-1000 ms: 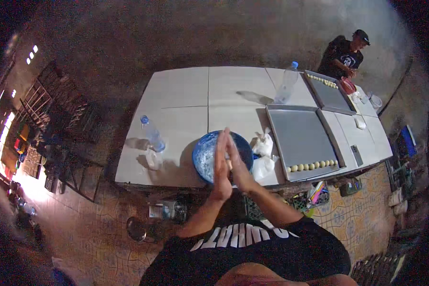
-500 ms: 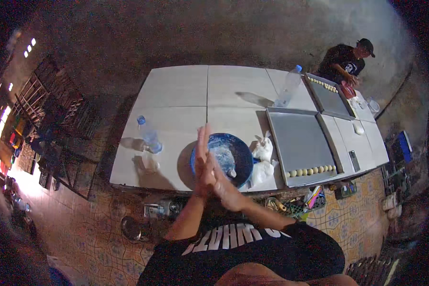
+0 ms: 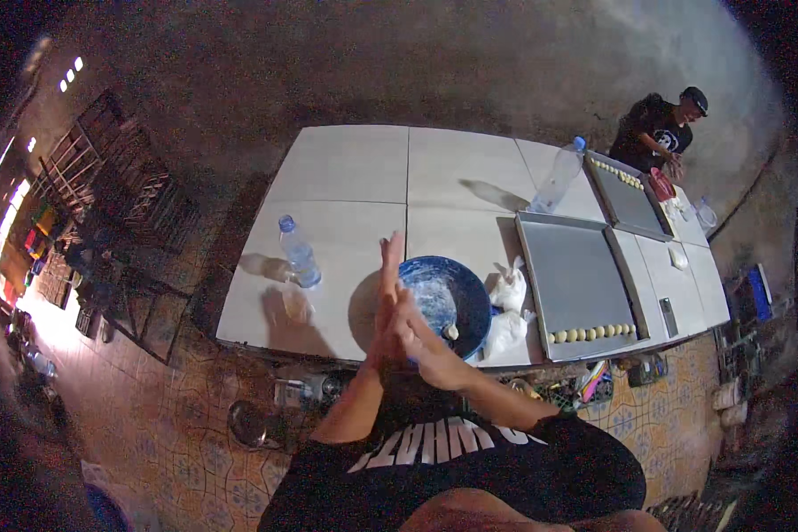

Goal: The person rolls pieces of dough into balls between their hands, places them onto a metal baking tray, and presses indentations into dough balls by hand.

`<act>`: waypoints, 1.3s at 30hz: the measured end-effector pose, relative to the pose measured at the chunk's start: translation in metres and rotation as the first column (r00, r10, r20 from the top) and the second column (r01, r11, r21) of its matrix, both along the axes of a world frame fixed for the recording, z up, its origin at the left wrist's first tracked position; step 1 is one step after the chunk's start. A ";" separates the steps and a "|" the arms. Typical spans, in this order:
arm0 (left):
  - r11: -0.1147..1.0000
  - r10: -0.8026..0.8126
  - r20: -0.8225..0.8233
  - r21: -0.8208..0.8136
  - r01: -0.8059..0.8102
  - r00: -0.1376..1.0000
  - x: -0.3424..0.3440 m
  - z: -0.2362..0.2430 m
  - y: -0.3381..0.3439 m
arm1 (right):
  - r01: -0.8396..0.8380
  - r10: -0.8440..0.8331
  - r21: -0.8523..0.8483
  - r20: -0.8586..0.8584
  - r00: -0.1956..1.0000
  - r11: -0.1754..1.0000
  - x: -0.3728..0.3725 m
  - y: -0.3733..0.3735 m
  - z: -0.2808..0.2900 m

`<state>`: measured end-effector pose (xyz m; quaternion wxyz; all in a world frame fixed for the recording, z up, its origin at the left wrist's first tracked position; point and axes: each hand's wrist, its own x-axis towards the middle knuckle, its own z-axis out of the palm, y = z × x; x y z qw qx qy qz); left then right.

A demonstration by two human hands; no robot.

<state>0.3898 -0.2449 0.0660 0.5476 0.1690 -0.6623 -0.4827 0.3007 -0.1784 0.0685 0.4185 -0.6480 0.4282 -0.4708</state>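
My left hand (image 3: 387,310) and my right hand (image 3: 430,353) press palm to palm, fingers straight, over the near left rim of a blue basin (image 3: 481,310). Whatever lies between the palms is hidden. White powder like flour coats the inside of the basin, where a small pale lump of dough (image 3: 451,332) rests. Two knotted plastic bags of white powder, an upper bag (image 3: 509,291) and a lower bag (image 3: 505,334), stand against its right side. Further right is a grey metal tray (image 3: 576,275) with a row of round dough balls (image 3: 591,334) along its near edge.
A bottle (image 3: 301,257) and a clear plastic container or bag (image 3: 294,306) stand on the left of the tiled table (image 3: 337,168). A larger bottle (image 3: 559,177) stands behind the tray. At the far right a co-worker (image 3: 652,133) handles things beside a second tray (image 3: 629,199). A phone (image 3: 668,316) lies nearby.
The view has shifted, so table and basin sit further right and slightly lower. My palms stay together, having slid against each other. The co-worker's hands have risen off the red thing.
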 end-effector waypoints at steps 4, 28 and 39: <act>0.967 0.010 0.094 -0.253 0.014 0.996 -0.022 -0.016 0.012 | 0.115 -0.152 0.128 0.332 0.931 0.985 -0.028 -0.048 -0.017; 0.933 -0.043 -0.449 0.302 0.197 0.892 -0.039 -0.026 0.034 | 0.309 -0.367 -0.315 -0.142 0.919 0.897 -0.023 -0.044 -0.005; 0.984 0.177 0.093 0.010 -0.178 0.980 -0.009 -0.029 0.012 | 0.244 -0.241 -0.136 0.039 0.970 0.960 -0.017 -0.027 -0.013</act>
